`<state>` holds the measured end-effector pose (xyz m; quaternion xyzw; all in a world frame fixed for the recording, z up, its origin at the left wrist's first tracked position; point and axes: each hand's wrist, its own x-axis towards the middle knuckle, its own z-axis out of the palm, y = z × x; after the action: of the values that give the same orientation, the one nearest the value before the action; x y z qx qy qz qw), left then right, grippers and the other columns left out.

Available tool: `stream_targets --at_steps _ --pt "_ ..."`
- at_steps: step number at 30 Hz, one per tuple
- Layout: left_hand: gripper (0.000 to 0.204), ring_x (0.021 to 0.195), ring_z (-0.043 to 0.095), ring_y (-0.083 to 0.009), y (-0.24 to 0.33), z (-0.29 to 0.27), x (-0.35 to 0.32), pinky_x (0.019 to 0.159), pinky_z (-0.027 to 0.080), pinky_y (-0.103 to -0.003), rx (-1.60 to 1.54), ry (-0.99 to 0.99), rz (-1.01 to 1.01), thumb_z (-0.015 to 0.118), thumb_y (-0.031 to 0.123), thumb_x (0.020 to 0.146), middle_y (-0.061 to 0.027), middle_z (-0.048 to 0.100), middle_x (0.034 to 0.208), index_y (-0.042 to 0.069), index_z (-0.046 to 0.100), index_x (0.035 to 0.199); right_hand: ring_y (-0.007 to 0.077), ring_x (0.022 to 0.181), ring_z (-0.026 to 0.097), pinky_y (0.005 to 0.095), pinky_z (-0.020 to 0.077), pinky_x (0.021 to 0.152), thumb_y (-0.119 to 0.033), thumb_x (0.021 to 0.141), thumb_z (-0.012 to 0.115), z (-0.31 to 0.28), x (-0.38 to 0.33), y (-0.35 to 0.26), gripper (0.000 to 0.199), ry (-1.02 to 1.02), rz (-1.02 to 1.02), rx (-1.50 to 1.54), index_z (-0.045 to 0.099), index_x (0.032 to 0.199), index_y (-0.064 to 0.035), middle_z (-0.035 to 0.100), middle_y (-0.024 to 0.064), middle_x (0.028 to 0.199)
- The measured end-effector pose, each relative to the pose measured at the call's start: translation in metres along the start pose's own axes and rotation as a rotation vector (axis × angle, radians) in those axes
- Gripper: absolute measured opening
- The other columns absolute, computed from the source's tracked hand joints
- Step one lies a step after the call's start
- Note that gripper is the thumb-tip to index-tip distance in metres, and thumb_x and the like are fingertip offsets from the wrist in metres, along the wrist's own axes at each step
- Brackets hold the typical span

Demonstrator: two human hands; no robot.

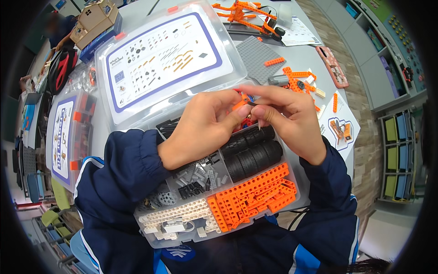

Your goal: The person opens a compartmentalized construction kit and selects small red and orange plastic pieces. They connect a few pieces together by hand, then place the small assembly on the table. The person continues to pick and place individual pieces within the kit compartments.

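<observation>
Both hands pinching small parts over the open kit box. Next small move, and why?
Probably press the parts together where they are. The left hand pinches a small orange piece, the right hand meets it fingertip to fingertip, directly above the parts tray, so a slip likely drops into it. The joint itself is hidden.

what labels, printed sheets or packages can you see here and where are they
Lid label: on the open clear lid behind the hands, white rectangle, purple border, small part pictures.
Second box label: on the closed clear box at left, white with purple border.
Instruction sheet: right on the table, white, orange model drawing.
</observation>
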<state>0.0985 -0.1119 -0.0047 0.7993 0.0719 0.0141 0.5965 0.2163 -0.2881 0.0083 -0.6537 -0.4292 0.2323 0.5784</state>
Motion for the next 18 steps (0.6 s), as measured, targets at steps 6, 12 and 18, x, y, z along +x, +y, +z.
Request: stream_targets --at_steps 6,12,18 --pt "0.029 0.060 0.057 -0.0207 0.0001 0.0057 0.0035 0.060 0.046 -0.036 0.033 0.095 0.159 0.060 0.025 0.102 -0.0134 0.064 0.069 -0.001 0.070 0.099 0.0073 0.077 0.063 0.0215 0.0526 0.071 -0.003 0.097 0.067 0.0006 0.0023 0.0003 0.028 -0.036 0.010 0.096 0.066 0.125 0.0034 0.073 0.0069 0.094" --pt "0.032 0.063 0.061 -0.0345 0.0003 0.0068 0.0043 0.062 0.046 -0.043 0.050 0.113 0.184 0.056 0.028 0.104 -0.0189 0.063 0.069 0.001 0.068 0.092 0.0046 0.064 0.058 0.0192 0.0464 0.057 -0.004 0.100 0.063 0.0028 0.0014 0.0011 0.017 0.043 0.081 0.225 0.066 0.115 0.0031 0.071 0.0040 0.082" --pt "0.030 0.059 0.047 -0.0044 0.0005 0.0064 0.0004 0.054 0.041 -0.025 0.232 0.126 0.245 0.056 0.024 0.108 0.0006 0.057 0.064 -0.001 0.065 0.094 0.0022 0.062 0.050 0.0189 0.0401 0.057 -0.003 0.103 0.057 0.0027 -0.0007 0.0017 0.017 0.040 -0.037 -0.033 0.065 0.117 0.0026 0.060 -0.0017 0.073"
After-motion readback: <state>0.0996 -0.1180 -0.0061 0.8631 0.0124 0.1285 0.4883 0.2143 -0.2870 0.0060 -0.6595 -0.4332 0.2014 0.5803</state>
